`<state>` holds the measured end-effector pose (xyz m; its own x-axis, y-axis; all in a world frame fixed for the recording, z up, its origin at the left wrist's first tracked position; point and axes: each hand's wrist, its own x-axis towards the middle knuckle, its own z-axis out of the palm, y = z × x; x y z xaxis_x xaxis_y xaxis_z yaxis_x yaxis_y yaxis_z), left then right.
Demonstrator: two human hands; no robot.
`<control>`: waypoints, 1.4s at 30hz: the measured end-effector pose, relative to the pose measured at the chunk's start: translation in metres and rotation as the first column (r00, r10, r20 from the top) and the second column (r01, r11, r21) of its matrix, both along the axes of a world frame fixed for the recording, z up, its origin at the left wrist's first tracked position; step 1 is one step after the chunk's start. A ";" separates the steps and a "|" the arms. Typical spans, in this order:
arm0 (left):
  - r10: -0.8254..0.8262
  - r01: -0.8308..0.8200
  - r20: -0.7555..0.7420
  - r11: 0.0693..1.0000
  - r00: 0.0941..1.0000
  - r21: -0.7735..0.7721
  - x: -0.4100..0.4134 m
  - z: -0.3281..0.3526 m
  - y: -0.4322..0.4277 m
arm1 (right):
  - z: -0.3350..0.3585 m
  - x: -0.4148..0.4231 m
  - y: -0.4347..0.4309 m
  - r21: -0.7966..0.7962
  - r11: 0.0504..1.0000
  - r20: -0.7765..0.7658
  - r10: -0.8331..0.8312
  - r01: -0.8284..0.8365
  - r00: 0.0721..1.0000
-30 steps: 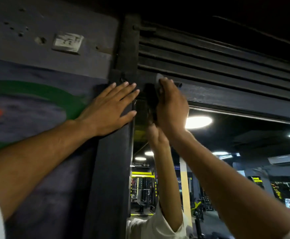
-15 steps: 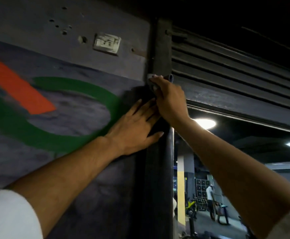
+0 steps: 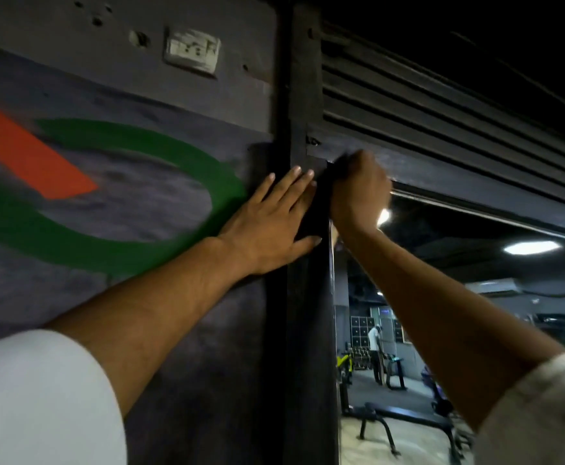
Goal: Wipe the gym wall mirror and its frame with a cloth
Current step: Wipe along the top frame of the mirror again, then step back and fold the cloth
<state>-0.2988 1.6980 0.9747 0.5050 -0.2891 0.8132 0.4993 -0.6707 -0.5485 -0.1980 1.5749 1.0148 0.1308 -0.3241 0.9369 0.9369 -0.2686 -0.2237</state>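
wall: we see grey paint with a green ring and an orange stripe | above: white switch plate, small holes | right: dark slatted shutter | lower right: lit ceiling panel, black bench on pale floor

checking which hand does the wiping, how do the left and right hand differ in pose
The left hand lies flat with straight fingers; the right hand is curled into a fist round the barely visible cloth. The left hand rests on the frame upright; the right hand is at the top corner of the mirror. Both are raised and bare.
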 end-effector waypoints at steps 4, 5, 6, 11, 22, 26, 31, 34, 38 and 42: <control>0.012 -0.012 -0.028 1.000 1.000 0.009 -0.004 -0.005 -0.005 | -0.005 -0.035 0.000 -0.140 0.990 0.081 0.036 -0.024 0.996; 0.007 -0.007 -0.032 1.000 0.999 0.007 -0.005 -0.008 -0.003 | -0.003 -0.031 -0.008 -0.170 0.985 0.078 0.048 -0.034 0.996; -0.004 0.005 -0.034 1.000 0.999 0.004 -0.006 -0.011 -0.002 | -0.002 -0.024 -0.018 -0.204 0.976 0.071 0.097 -0.081 0.993; -0.265 0.264 0.013 0.957 0.964 -0.118 -0.010 -0.049 -0.011 | -0.062 -0.001 -0.070 -0.325 0.795 -0.096 0.510 -0.512 0.855; -0.857 0.372 0.153 0.049 0.493 -0.927 0.030 -0.365 -0.131 | -0.402 -0.001 -0.176 0.087 0.601 -0.746 0.568 -0.795 0.348; -0.837 0.099 0.277 -0.262 0.472 -0.960 0.047 -0.467 -0.163 | -0.499 -0.009 -0.222 0.106 0.614 -0.890 0.409 -0.782 0.200; -0.814 -0.185 0.288 -0.428 0.505 -0.884 0.060 -0.558 -0.225 | -0.593 -0.027 -0.296 0.157 0.712 -0.962 0.266 -0.685 0.055; -0.800 -0.341 0.327 -0.531 0.503 -0.776 0.072 -0.595 -0.273 | -0.633 -0.029 -0.347 0.221 0.821 -0.962 0.271 -0.527 0.019; -0.739 -0.547 0.386 -0.671 0.553 -0.500 0.087 -0.633 -0.353 | -0.667 -0.026 -0.416 0.358 0.873 -0.933 0.349 -0.331 -0.088; -0.776 -0.644 0.352 -0.631 0.523 -0.433 0.110 -0.661 -0.430 | -0.690 -0.011 -0.486 0.467 0.875 -0.876 0.439 -0.124 -0.202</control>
